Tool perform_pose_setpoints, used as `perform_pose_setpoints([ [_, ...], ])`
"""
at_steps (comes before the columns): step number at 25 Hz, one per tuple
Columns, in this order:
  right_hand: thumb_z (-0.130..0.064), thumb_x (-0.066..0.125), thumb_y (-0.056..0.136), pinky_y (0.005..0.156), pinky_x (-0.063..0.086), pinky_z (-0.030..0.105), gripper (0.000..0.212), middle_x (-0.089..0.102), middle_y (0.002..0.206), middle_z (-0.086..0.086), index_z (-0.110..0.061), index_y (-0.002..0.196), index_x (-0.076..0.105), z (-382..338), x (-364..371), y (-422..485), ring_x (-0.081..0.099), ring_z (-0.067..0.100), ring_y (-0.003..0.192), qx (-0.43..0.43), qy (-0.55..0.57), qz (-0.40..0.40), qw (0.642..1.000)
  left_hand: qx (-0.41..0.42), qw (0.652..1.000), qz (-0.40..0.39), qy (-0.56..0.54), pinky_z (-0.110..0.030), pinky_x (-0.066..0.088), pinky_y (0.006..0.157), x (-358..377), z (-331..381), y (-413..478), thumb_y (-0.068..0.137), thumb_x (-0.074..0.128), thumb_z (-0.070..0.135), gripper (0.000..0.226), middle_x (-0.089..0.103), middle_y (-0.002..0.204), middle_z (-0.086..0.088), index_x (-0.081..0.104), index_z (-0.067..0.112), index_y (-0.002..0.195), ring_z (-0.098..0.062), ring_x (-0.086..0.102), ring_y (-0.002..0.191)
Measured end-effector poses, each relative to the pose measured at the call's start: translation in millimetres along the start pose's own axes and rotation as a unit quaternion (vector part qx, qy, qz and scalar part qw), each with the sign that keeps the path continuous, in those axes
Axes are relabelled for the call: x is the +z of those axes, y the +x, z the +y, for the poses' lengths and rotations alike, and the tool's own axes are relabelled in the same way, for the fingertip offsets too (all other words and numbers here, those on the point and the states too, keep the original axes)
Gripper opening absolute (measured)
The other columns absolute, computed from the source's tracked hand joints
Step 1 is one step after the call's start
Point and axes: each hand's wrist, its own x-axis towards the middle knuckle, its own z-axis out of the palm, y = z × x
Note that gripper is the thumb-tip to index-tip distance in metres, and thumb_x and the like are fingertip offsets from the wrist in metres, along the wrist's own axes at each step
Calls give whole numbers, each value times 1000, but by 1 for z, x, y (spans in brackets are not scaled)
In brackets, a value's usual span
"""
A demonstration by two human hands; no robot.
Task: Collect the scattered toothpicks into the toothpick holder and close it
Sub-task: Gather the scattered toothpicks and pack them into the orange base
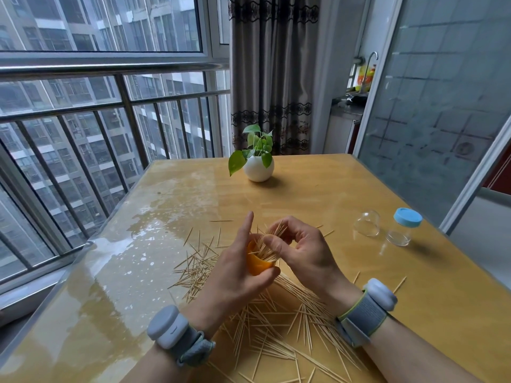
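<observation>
Over the table [359, 189], orange toothpick holder [257, 266] bristling with toothpicks [261, 251]

Bare forearms [409, 357], left wrist pod [166, 326] rounded pale grey, right wrist pod [380, 294] alike, grey fabric straps [362, 317] edged green.

Soft daylight from the window [105, 106] — glare across the table [154, 222], edges bowed.
</observation>
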Motion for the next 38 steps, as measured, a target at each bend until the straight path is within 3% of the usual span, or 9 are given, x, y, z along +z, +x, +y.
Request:
perform_pose_setpoints([
  [3, -17, 70, 90, 72, 55, 38, 9, 70, 86, -1, -18, 99, 71, -1, -8, 3, 61, 20, 78, 25, 11, -21, 999, -6, 1000, 0, 14, -7, 43, 79, -1, -1, 0, 78, 79, 31, 109, 62, 109, 15, 5, 28, 158, 1, 62, 91],
  [9, -14, 69, 90, 76, 57, 24, 23, 72, 89, -8, -21, 113, 70, -7, -19, 5, 68, 6, 84, 27, -50, -15, 998, -17, 999, 7, 39, -8, 43, 84, -1, -1, 0, 79, 78, 36, 108, 59, 114, 10, 4, 31, 158, -2, 58, 94],
  [15, -11, 69, 89, 70, 54, 24, 11, 69, 86, -9, -18, 94, 75, -11, -20, 6, 65, 10, 81, -22, -120, -57, 991, -12, 999, 5, 50, 0, 37, 87, 0, 0, 0, 79, 79, 31, 109, 51, 121, 17, 3, 33, 157, 1, 56, 102],
  [20, -9, 63, 92, 75, 49, 16, 16, 68, 92, -7, -15, 103, 74, -11, -17, 7, 63, 5, 84, -81, -183, -153, 968, 0, 999, -35, 39, -21, 49, 84, 3, -7, 1, 78, 74, 27, 113, 61, 112, 11, -6, 39, 156, -6, 62, 89],
  [22, -11, 58, 93, 79, 51, 23, 17, 68, 95, -5, -15, 104, 69, -13, -12, 6, 62, 7, 88, -94, -174, -136, 971, -10, 998, -55, 23, -20, 51, 82, 4, -8, 0, 78, 74, 25, 117, 64, 106, 10, -14, 43, 153, -7, 64, 85],
  [26, -31, 65, 84, 83, 44, 22, 23, 57, 94, -9, -18, 102, 64, -15, -4, 3, 51, 8, 92, -127, -208, -142, 959, -14, 998, -57, 2, -5, 40, 90, 3, -9, 0, 77, 74, 18, 122, 56, 123, 16, -21, 37, 152, -1, 60, 109],
  [31, -27, 63, 89, 73, 45, 27, 12, 63, 82, -8, -16, 86, 68, -9, -2, 4, 51, 11, 80, -144, -226, -71, 961, 8, 999, -34, 2, -17, 48, 72, 6, -11, 1, 76, 75, 27, 122, 56, 94, 21, -20, 38, 152, -4, 60, 79],
  [34, -23, 63, 87, 72, 45, 27, 8, 62, 79, -9, -18, 82, 67, -6, -4, 4, 52, 10, 81, -113, -219, -36, 968, 8, 1000, -25, 10, -18, 49, 76, 5, -10, 2, 75, 78, 29, 124, 54, 104, 26, -19, 40, 152, -1, 61, 83],
  [38, -27, 59, 84, 74, 43, 24, 10, 57, 86, -9, -19, 88, 61, -7, -7, 5, 53, 7, 87, -56, -191, 7, 980, -2, 1000, -25, 16, -24, 53, 82, 2, -7, 1, 75, 79, 31, 126, 56, 117, 14, -20, 41, 151, -4, 62, 89],
])
